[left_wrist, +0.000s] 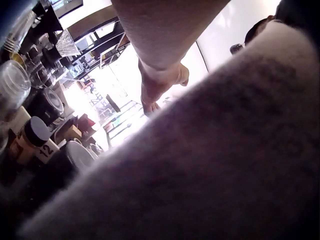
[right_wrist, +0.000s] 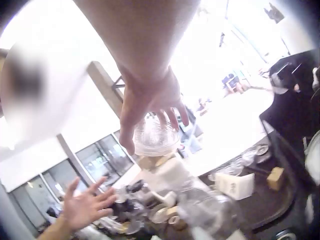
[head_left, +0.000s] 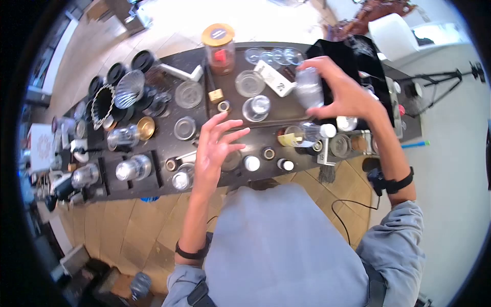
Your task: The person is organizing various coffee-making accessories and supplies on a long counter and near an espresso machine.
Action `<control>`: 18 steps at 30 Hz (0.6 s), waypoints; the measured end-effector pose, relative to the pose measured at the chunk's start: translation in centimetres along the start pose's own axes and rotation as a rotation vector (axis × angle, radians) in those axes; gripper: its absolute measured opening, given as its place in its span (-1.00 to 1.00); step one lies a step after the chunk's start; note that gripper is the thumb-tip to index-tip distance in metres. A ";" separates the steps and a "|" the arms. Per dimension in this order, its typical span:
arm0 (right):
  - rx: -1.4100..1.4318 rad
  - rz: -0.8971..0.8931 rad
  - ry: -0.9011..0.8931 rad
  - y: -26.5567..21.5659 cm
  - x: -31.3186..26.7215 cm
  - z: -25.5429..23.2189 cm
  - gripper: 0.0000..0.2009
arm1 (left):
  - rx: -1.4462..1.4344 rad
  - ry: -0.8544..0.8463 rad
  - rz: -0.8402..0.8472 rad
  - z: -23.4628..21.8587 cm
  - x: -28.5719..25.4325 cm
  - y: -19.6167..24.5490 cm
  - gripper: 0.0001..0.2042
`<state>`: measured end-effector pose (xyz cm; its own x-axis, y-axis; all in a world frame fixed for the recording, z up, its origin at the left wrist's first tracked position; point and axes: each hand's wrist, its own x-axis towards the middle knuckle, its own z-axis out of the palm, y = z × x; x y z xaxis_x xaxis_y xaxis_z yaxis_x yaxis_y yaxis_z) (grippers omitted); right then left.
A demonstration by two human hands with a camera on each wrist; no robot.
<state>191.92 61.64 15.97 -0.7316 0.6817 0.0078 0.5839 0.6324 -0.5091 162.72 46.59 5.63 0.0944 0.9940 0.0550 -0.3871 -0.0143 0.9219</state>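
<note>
My right hand point(head_left: 350, 97) grips a clear, empty-looking glass jar point(head_left: 309, 88) over the right side of the dark table. The right wrist view shows the fingers spread round the ribbed jar point(right_wrist: 156, 137) from above, its wide round rim facing down. My left hand point(head_left: 212, 148) hovers palm up with spread fingers over the middle front of the table, holding nothing. Close to it are a small dark ring-shaped piece point(head_left: 223, 106) and a round clear lid point(head_left: 184, 128). A bottle with a yellow label point(head_left: 302, 135) lies on its side below the right hand.
A dark tray point(head_left: 286, 110) bears a white numbered stand point(head_left: 274, 78), clear discs and a glass. Behind stands a wooden-lidded jar point(head_left: 220, 56). Ribbed drippers point(head_left: 129, 88) and glass jars crowd the left. Black cloth point(head_left: 348, 61) and a thin tripod arm point(head_left: 445, 78) are at right.
</note>
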 end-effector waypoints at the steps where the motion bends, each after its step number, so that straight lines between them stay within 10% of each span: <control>1: 0.027 -0.042 -0.020 -3.0 0.2 0.2 -0.20 | -0.123 -0.035 -0.043 0.7 0.3 0.4 -0.23; 6: 0.008 -0.173 -0.165 -12.5 0.0 5.8 -0.22 | -0.275 -0.127 -0.187 3.2 0.8 0.1 0.23; 18: 0.014 -0.004 -0.034 -12.0 -0.4 3.2 -0.01 | -0.736 -0.139 -0.506 4.1 1.3 -2.3 0.09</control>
<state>184.05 52.63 19.30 -0.7456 0.6661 -0.0187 0.5759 0.6301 -0.5209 167.49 47.49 5.19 0.5042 0.8399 -0.2010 -0.7535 0.5415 0.3729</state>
